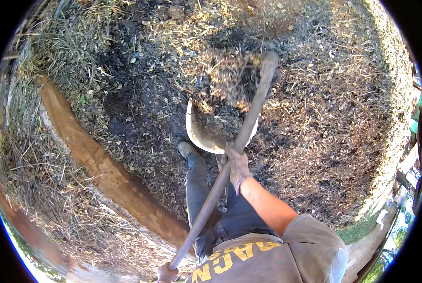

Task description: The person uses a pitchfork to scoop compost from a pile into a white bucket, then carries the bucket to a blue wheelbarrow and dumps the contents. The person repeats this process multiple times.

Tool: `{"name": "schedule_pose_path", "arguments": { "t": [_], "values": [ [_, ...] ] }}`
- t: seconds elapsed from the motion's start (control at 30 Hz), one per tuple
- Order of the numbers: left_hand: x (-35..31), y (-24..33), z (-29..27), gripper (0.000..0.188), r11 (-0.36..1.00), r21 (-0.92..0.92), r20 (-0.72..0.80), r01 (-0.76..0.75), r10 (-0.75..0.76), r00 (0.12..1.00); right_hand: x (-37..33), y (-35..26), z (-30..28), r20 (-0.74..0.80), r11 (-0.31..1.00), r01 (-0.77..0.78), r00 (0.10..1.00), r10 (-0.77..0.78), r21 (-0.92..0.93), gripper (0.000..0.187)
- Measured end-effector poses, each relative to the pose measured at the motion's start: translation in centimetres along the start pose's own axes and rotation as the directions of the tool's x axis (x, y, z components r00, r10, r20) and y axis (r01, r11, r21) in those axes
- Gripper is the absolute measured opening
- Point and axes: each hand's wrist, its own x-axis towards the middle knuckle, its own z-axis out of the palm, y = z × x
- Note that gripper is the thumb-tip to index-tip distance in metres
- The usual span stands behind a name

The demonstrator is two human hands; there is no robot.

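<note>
Both hands [165, 273] [239, 169] gripping a long handle [207, 205], pale-rimmed container [189, 123] beneath, log [95, 155] toward the ground's [324, 155] left edge, yellow lettering [234, 258] (partly hidden) across shirt [310, 240].

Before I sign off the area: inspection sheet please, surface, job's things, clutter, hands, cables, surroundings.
Surface: dark ground under leaf litter; straw at left.
Job's things: long pole handle, slanting up to the right, its far end blurred, tool type unclear; pale-rimmed tub with its inside soiled; blurred clump of leafy debris at the tub's far side, contact unclear.
Clutter: long brown log lying left of the legs.
Hands: right hand and left hand both closed on the pole handle, left nearer the lower end.
Cables: nothing seen.
Surroundings: green patch at lower right; items along the right rim too distorted to identify.
</note>
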Motion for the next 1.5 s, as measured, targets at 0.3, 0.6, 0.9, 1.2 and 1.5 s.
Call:
{"name": "schedule_pose_path", "arguments": {
  "t": [0.3, 0.6, 0.9, 1.2, 1.5],
  "values": [
    [-2.0, -16.5, -1.6, 0.036, 0.987, 0.004, 0.033, 0.161, -0.161, 0.986, -10.3, 10.5, -2.2, 0.105, 0.953, -0.301, 0.949, 0.296, 0.035, 0.016],
    [5.7, 3.2, -4.8, 0.035, 0.939, 0.0, -0.372, -0.344, 0.319, 0.871, -4.6, -7.2, 8.1, 0.284, 0.974, 0.226, 0.934, -0.218, 0.008, 0.008],
    [-1.2, -9.3, 5.2, 0.052, 0.998, 0.019, 0.162, 0.057, -0.059, 0.985, -5.8, 7.9, 1.6, 0.104, 0.982, -0.126, 0.985, 0.141, -0.142, 0.019],
    [-5.1, -4.4, 10.1, 0.054, 0.979, -0.18, 0.136, 0.097, -0.072, 0.988, -1.9, 6.0, -3.2, 0.201, 0.96, -0.23, 0.945, 0.259, -0.158, 0.022],
    [-3.3, 4.8, 8.3, 0.056, 0.991, -0.053, 0.121, -0.123, 0.129, 0.984, -3.9, -6.9, -4.2, 0.251, 0.998, -0.05, 0.966, 0.058, -0.037, 0.017]
  ]
}}
